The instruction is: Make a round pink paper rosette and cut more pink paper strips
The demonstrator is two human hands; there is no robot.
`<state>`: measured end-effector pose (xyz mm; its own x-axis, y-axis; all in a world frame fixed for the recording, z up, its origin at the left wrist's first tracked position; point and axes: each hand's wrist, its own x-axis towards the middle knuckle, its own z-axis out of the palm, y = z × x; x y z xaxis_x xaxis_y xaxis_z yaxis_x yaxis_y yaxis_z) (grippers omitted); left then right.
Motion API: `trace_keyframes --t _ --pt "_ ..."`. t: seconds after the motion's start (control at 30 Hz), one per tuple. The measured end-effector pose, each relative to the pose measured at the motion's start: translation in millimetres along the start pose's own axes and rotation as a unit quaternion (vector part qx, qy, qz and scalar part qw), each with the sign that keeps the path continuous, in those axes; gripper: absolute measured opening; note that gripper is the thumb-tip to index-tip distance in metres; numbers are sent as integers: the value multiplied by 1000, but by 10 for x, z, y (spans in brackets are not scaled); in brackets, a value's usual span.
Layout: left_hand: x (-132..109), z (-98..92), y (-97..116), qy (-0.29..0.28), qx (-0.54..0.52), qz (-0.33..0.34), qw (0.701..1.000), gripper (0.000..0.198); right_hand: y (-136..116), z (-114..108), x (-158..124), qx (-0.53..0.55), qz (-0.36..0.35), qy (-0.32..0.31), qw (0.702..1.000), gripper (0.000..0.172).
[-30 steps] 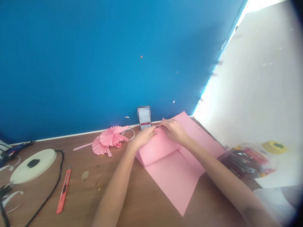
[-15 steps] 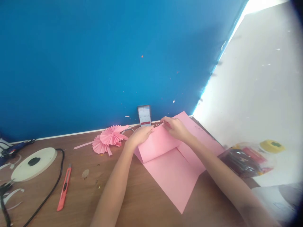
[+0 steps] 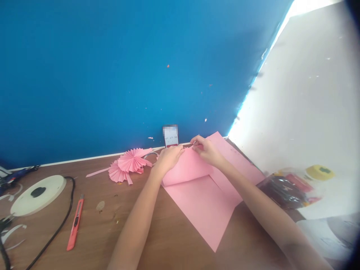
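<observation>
A sheet of pink paper (image 3: 208, 213) lies on the wooden table, its far part curled over into a raised flap (image 3: 188, 167). My left hand (image 3: 170, 159) is closed at the flap's far left corner, fingertips on the edge. At the right end of that edge, my right hand (image 3: 206, 150) pinches the paper between thumb and fingers. Another pink sheet (image 3: 236, 157) extends underneath and to the right, partly covered by my right forearm. Exactly how the edges line up beneath my fingers is hidden.
Pleated pink paper fans (image 3: 133, 161) sit left of my hands. A phone (image 3: 171, 135) leans against the blue wall. Further left are a red box cutter (image 3: 75, 225), a black cable (image 3: 70, 202) and a round white object (image 3: 53, 191). Plastic-wrapped items (image 3: 292, 189) lie at right.
The curled flap sits slightly lower and flatter, and its near edge has shifted a little away from me. Both hands stay on the far edge; the right fingers have drawn closer into a pinch.
</observation>
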<state>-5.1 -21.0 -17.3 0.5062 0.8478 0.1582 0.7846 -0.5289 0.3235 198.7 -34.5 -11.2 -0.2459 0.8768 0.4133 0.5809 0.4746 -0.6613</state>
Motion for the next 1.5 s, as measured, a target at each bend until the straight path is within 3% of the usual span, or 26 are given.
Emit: trace_keyframes --t 0.2,0.37,0.57,0.87,1.07,1.33,1.5 --pt "-2 35 119 33 83 -1 996 36 -2 36 0 37 -6 0 999 18" --pt "25 47 185 28 58 -6 998 34 4 36 7 53 3 13 999 27" --pt "36 90 140 32 58 5 998 31 36 23 21 39 20 7 999 23" --pt "67 151 82 18 -67 32 997 28 63 -4 25 14 23 30 999 22" --pt "69 209 49 15 -18 16 1000 28 70 18 22 -24 33 24 999 22" --pt "88 248 46 3 -12 0 1000 28 -45 125 -57 -202 -48 21 978 19" --pt "96 266 23 -6 -63 16 998 31 -35 195 -62 -198 -91 -24 976 30"
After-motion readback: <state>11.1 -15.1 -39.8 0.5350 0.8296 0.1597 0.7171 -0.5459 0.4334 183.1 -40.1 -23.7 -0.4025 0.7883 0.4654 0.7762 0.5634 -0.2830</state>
